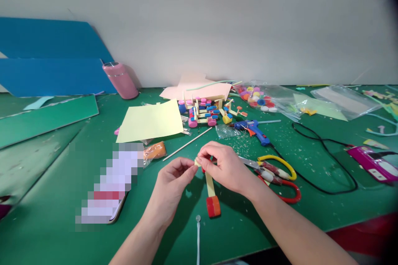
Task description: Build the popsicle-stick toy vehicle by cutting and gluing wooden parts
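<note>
My left hand (172,188) is closed, thumb and forefinger pinching a small pale yellow piece (197,162). My right hand (225,165) meets it there, its thumb and forefinger at the same piece. Under the right fingers runs a flat pale craft stick (210,185), partly covered by that hand. A red and orange bottle-cap wheel (213,206) is fixed at the stick's near end. Something red shows between the right fingers, mostly hidden. Nearer me lies a thin whitish strip (198,240) with a clear blob at its tip.
Behind the hands stand several small craft-stick cars (203,114). A blue glue gun (255,130) and scissors (276,176) lie to the right. At left are a phone (116,211), yellow paper (149,122) and a pink tumbler (121,80). A thin wooden stick (187,144) lies ahead.
</note>
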Action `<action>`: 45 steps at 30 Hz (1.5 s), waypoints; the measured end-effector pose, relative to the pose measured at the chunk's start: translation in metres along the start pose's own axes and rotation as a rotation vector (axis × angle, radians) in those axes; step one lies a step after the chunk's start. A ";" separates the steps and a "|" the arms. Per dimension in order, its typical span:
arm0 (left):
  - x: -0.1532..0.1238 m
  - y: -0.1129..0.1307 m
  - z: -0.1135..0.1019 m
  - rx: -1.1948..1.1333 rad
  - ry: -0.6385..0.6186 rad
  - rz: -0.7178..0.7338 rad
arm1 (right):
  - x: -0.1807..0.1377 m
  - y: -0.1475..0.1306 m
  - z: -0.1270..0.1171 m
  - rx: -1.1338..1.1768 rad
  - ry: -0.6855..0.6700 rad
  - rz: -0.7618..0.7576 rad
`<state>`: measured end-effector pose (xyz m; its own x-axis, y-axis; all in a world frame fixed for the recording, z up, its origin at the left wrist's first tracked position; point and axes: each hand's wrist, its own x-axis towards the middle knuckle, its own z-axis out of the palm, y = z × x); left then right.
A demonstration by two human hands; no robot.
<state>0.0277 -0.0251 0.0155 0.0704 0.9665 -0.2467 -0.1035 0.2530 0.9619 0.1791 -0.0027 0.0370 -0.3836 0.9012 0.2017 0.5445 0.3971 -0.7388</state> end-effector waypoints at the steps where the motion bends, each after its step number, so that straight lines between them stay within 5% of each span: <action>1: 0.000 0.000 0.000 -0.004 0.001 0.003 | 0.000 0.000 0.000 0.001 0.000 0.000; 9: 0.001 -0.001 -0.001 0.004 0.000 0.025 | 0.002 0.003 -0.001 0.000 -0.003 -0.002; 24: 0.004 -0.002 -0.002 0.036 -0.014 0.011 | -0.004 0.036 -0.032 0.083 0.248 0.087; 37: 0.003 -0.004 -0.003 0.029 0.001 0.027 | -0.002 0.004 -0.002 -0.034 0.072 -0.071; 45: -0.010 0.002 -0.003 0.025 0.095 0.051 | -0.008 0.002 -0.009 0.009 0.135 -0.104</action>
<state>0.0239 -0.0340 0.0192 -0.0289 0.9781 -0.2059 -0.0801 0.2031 0.9759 0.1901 -0.0077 0.0395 -0.3338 0.8707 0.3613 0.5001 0.4885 -0.7151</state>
